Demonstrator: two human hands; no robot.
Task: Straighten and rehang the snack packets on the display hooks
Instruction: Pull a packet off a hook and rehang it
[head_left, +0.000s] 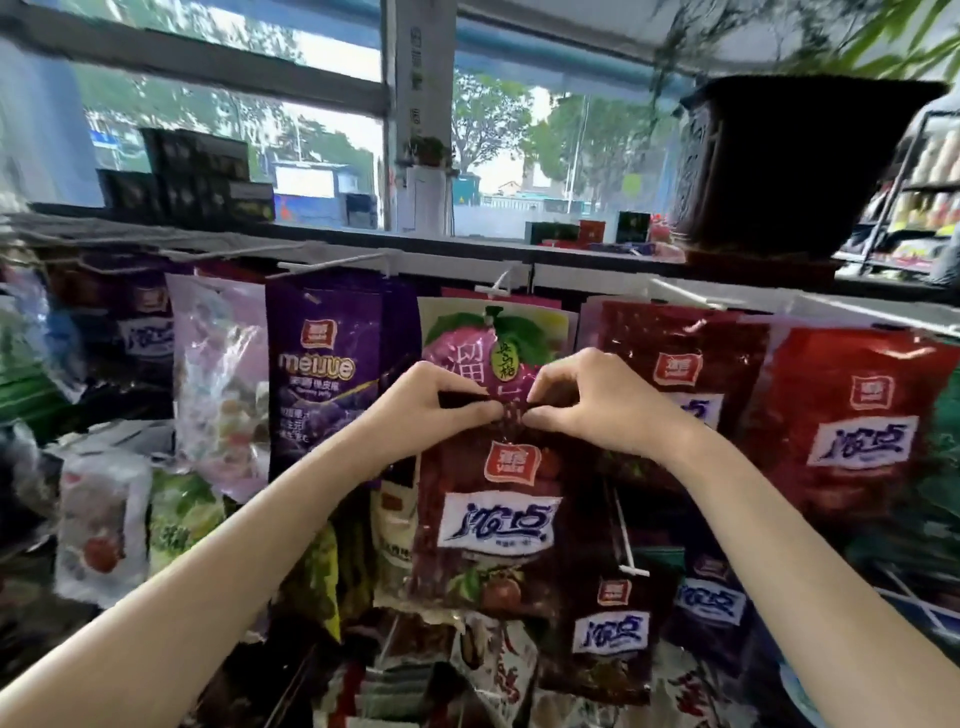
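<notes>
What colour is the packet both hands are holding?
Dark red packet with a white label, pinched at its top by both hands; head view.

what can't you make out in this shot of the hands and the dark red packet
- Head view: hang hole of the dark red packet, covered by the left hand and right hand pinching its top edge.
- Which hook it goes on: not shown.
- Small print on the purple packet: too blurred.
- Packets at the left edge: smeared by blur.

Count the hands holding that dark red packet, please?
2. The left hand and right hand both pinch the dark red packet at its top edge, fingertips nearly meeting.
</notes>
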